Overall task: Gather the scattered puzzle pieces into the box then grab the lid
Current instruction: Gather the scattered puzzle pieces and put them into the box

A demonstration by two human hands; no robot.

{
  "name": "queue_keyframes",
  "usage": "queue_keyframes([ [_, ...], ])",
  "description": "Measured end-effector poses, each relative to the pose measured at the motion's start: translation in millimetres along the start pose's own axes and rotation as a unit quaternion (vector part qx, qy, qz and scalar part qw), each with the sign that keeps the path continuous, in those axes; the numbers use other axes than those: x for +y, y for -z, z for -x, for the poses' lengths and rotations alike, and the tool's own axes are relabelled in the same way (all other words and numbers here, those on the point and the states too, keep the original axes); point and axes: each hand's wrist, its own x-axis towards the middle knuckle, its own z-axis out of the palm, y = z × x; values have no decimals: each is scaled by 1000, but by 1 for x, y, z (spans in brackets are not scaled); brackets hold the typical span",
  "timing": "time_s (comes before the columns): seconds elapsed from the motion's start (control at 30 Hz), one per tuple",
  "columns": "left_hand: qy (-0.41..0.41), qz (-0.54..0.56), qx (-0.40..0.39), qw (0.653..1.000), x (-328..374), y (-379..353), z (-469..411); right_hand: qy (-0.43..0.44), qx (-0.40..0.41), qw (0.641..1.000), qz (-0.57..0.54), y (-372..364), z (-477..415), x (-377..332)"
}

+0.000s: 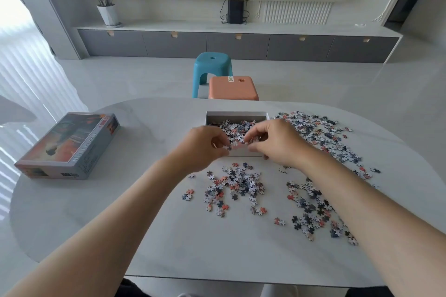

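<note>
Over the box (237, 113) at the worktop (149, 236) centre, left hand (205, 146) and right hand (272, 142) pinch puzzle pieces (235, 185); loose ones could spill past its near wall. Lid (70, 144) lies far left

table (120, 224): showing pale grey-white with faint marbled veining
box (237, 113): showing white walls
puzzle pieces (235, 183): mixing white, dark navy, grey and salmon pink
lid (70, 144): wearing grey sides and a printed picture in orange, red and dark tones
near stool (233, 89): showing salmon orange
far stool (212, 65): showing teal blue, at 11 o'clock from the orange one
cabinet (236, 46): showing dark grey fronts under a white top
plant pot (108, 14): showing white, carrying green leaves and pink flowers
</note>
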Motion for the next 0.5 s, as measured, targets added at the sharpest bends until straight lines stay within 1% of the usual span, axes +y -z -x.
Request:
queue_keyframes([
  [0.1,1,-17,80,997,1,1,-15,26,103,994,19,0,-17,7],
  [0.17,-4,-42,99,994,1,-3,-22,38,129,990,29,-5,-25,13],
  [0.23,-13,-55,96,994,1,-8,-27,41,111,992,53,-8,-28,18],
  [0.3,-23,-54,90,994,0,-12,-27,41,60,995,72,-9,-27,21],
  [0.37,-35,-56,94,993,-1,-10,-24,43,34,995,81,-8,-24,20],
  [0.43,-54,-60,100,992,-4,-5,-19,64,49,993,84,-5,-21,19],
  [0.5,-77,-69,98,990,-9,3,-10,104,72,988,87,-4,-18,16],
])
